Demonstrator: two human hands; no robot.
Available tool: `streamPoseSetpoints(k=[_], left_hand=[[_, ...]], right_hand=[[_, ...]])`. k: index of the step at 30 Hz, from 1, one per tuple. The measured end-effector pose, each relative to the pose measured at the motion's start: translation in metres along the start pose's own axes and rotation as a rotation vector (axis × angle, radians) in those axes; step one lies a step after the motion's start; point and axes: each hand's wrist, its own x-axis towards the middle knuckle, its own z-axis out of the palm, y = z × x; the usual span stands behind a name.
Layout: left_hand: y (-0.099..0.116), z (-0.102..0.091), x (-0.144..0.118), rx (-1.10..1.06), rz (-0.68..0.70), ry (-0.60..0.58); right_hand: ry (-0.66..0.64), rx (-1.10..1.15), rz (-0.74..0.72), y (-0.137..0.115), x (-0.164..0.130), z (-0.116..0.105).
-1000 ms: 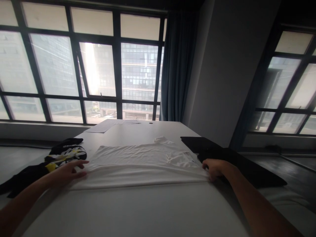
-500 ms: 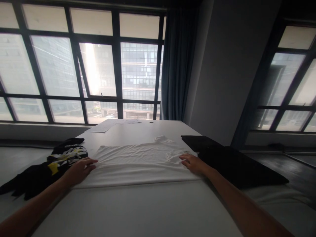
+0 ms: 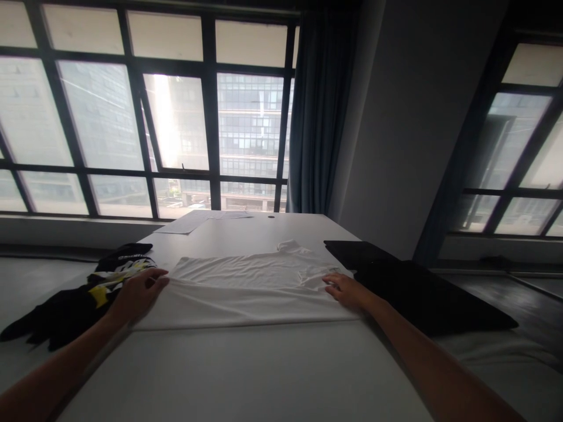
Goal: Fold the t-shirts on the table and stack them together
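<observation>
A white T-shirt (image 3: 246, 302) lies sideways across the white table, its near side folded over in a long strip. My left hand (image 3: 141, 291) is closed at the shirt's left end, with thumb and fingertips pinching the fabric by the fold's edge. At the right end, near the bunched sleeve and collar part, my right hand (image 3: 347, 291) rests on the cloth with its fingers slightly apart. Small wrinkles run over the far layer of the shirt.
Black clothing with a yellow and white print (image 3: 99, 287) lies on the left, beside my left forearm. Folded black cloth (image 3: 422, 293) sits to the right. Sheets of paper (image 3: 187, 224) lie at the table's (image 3: 246, 375) far end, before the windows and a blue curtain (image 3: 310, 135).
My left hand has closed on the shirt's left edge and drawn it slightly up and left, tightening the fold. My right hand has stayed almost in place.
</observation>
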Motion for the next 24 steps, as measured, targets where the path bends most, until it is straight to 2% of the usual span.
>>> streamPoseSetpoints(k=[2,5,8,10,15,19,24], left_hand=[[-0.003,0.002,0.001,-0.016,-0.001,0.015],[-0.009,0.005,0.003,-0.024,0.038,-0.023],[-0.011,0.007,0.005,0.016,0.177,0.025],[-0.009,0.009,0.003,0.024,0.279,0.008],[-0.002,0.022,-0.01,0.044,0.443,-0.335],[-0.005,0.03,-0.014,0.211,0.394,-0.52],[-0.001,0.021,-0.014,0.23,0.313,-0.691]], right_hand=[[0.003,0.008,-0.002,-0.001,0.0,0.0],[0.005,0.023,-0.004,-0.001,-0.001,0.0],[0.002,0.022,-0.005,0.0,-0.001,-0.001],[0.0,0.013,-0.01,0.0,0.0,-0.001],[0.09,0.006,-0.065,-0.003,0.001,0.001],[0.009,0.036,-0.034,-0.009,0.002,0.007],[-0.072,0.003,0.007,-0.014,-0.002,0.007]])
